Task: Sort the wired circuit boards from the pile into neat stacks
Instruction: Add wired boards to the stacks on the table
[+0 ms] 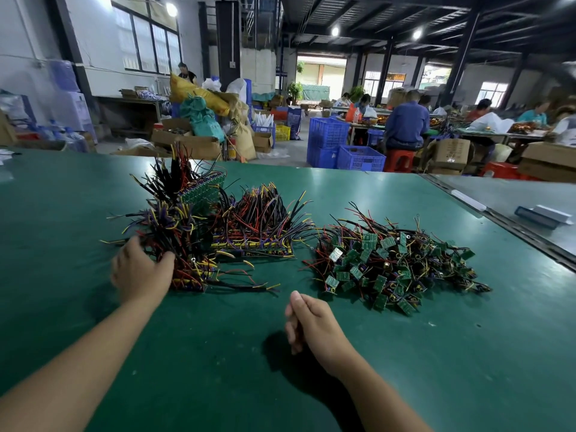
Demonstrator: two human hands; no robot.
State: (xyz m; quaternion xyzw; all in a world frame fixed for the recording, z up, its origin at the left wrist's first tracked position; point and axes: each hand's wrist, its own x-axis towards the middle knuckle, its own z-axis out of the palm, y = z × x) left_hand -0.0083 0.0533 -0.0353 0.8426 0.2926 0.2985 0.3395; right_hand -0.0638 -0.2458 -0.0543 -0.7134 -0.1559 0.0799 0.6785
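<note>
A: What is nearest?
B: At lower centre, the right hand (311, 322) hovers over the green table (218, 369), fingers loosely curled and holding nothing. Left of it, the left hand (141, 269) grips the near stack (193, 272) of wired boards, thumb on its wires.
A: And farther?
B: The loose pile (396, 269) lies centre right. A second stack (255, 235) sits mid-frame, and a third stack (202, 190) stands behind it.

Big workshop w/ green table (374, 194), blue crates (327, 132), ceiling lamps (335, 31)

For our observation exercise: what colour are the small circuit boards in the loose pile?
Green circuit boards, best seen in head view.
</note>
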